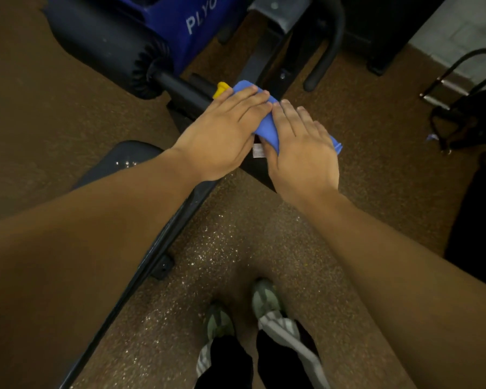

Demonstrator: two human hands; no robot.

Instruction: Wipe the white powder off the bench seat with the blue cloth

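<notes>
The blue cloth (267,131) lies on the black bench seat (257,167), mostly hidden under both my hands. My left hand (222,133) presses flat on its left half, fingers together and pointing up-right. My right hand (300,147) lies flat on its right half. A cloth corner pokes out at the right, past my right hand. A small white label shows on the seat between my hands. The black back pad (118,161) stretches to the lower left with a faint pale smear on it.
A yellow knob (221,89) and a black foam roller (107,51) sit beyond the seat, with a blue plyo box (191,26) behind. Black frame tubes stand at the top. A wire rack (460,88) is at the right. My shoes (242,313) stand on the speckled brown floor.
</notes>
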